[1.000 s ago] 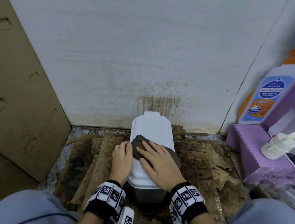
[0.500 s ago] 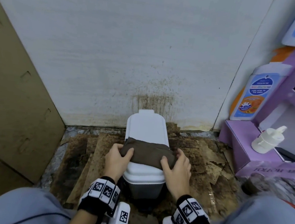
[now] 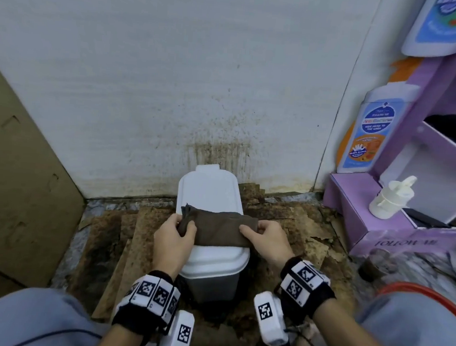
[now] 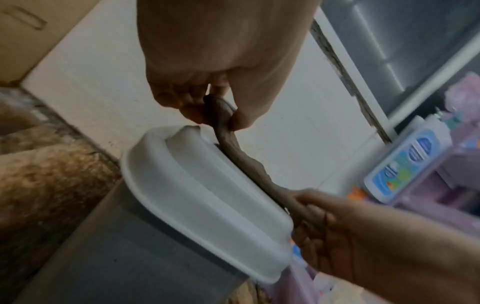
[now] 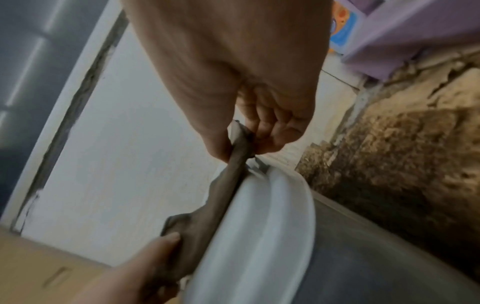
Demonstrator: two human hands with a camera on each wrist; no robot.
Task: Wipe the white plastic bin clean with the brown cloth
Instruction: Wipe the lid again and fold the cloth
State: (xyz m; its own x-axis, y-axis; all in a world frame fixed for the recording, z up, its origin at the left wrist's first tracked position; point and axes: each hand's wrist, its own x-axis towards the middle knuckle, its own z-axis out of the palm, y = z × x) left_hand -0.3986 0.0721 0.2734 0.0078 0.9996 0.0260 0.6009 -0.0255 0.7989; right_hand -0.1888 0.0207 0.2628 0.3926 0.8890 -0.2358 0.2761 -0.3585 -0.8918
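A small bin with a white lid and grey body stands on the floor against the wall. The brown cloth lies stretched across the near half of the lid. My left hand pinches the cloth's left end, and my right hand pinches its right end. In the left wrist view the cloth runs taut along the lid from my left hand to my right hand. The right wrist view shows the same cloth held between thumb and fingers of my right hand.
Stained, torn cardboard sheets cover the floor around the bin. The wall behind carries brown splatter. A purple display stand with a white bottle stands at the right. A cardboard panel leans at the left. My knees frame the bottom.
The cloth was bunched under my flat right hand; both hands have since taken its ends and spread it wide across the lid.
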